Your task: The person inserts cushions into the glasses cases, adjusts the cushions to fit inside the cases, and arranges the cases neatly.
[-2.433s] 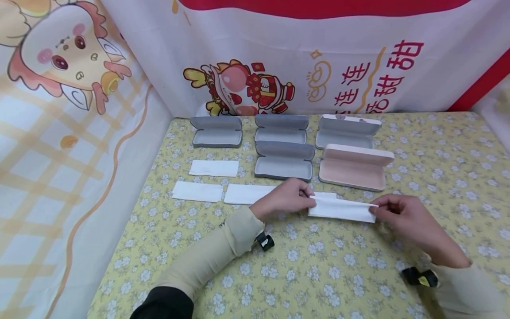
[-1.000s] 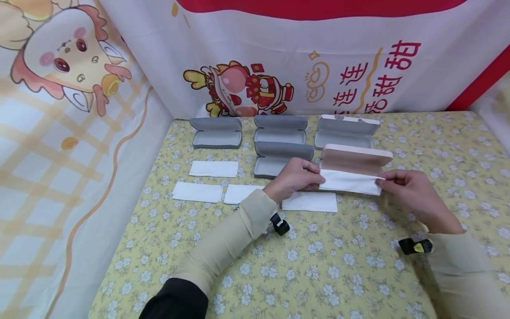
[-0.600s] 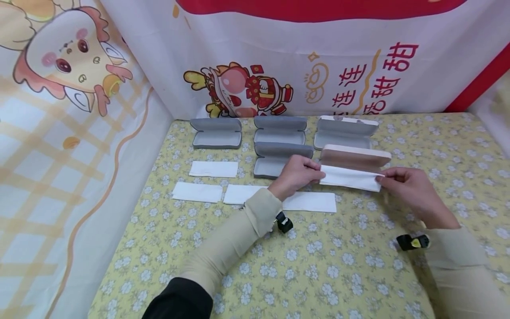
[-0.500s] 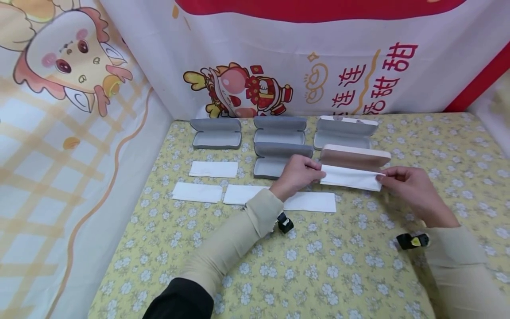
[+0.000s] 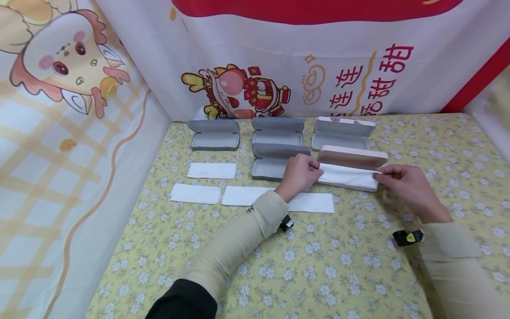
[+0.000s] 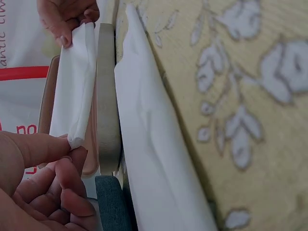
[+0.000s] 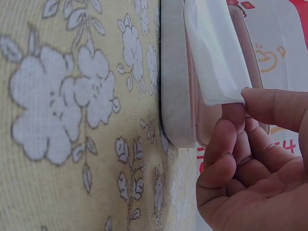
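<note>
The left hand [image 5: 299, 173] and the right hand [image 5: 412, 188] each pinch one end of a folded white cloth [image 5: 346, 176], holding it stretched over the lower half of an open, pink-lined glasses case [image 5: 353, 157] on the bench [image 5: 318, 274]. Both grips are narrow, thumb against finger, with the other fingers curled loosely. To my eye the likeliest trouble is an uneven release: should one end be freed first, the cloth could twist, or its fold could fall open. It runs nearly the whole length of the case, so an end might also catch on the rim. The left hand sits right in front of a grey glasses case [image 5: 268, 168], and a careless knuckle could nudge that aside. Below it, the left sleeve [image 5: 229, 250] crosses a row of folded cloths [image 5: 312, 202] and might drag one out of line if lowered.

That sleeve hides the middle of the row, so I can't see how the cloths meet there. The left hand covers the grey case's right end. Pink lining shows beneath the cloth in the wrist views, but whether its lower edge touches the floor of the case I can't tell.
</note>
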`<action>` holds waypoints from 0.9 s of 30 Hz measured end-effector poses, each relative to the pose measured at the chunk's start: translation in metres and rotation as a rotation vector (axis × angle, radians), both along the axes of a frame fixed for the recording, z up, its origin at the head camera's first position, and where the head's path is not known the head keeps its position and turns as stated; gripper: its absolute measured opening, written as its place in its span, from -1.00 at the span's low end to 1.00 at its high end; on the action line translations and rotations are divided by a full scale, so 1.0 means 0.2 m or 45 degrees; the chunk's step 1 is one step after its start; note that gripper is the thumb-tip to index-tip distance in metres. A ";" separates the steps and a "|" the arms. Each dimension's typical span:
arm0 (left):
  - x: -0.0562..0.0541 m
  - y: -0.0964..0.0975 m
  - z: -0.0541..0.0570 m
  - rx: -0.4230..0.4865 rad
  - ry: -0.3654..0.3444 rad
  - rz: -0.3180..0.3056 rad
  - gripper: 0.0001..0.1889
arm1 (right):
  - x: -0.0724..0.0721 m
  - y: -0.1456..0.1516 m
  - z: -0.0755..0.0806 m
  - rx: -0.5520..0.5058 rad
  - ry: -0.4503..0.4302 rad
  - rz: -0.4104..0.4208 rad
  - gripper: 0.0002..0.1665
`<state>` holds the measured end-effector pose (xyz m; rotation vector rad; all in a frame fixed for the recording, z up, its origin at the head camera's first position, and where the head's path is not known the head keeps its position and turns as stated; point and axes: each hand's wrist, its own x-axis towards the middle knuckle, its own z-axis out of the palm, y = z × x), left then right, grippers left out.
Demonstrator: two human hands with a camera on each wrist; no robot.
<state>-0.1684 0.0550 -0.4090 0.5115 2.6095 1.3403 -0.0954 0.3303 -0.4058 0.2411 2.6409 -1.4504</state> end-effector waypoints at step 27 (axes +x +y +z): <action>-0.03 0.07 -0.04 -0.225 0.227 -0.003 -0.42 | -0.05 -0.02 -0.04 0.175 0.034 -0.035 -0.53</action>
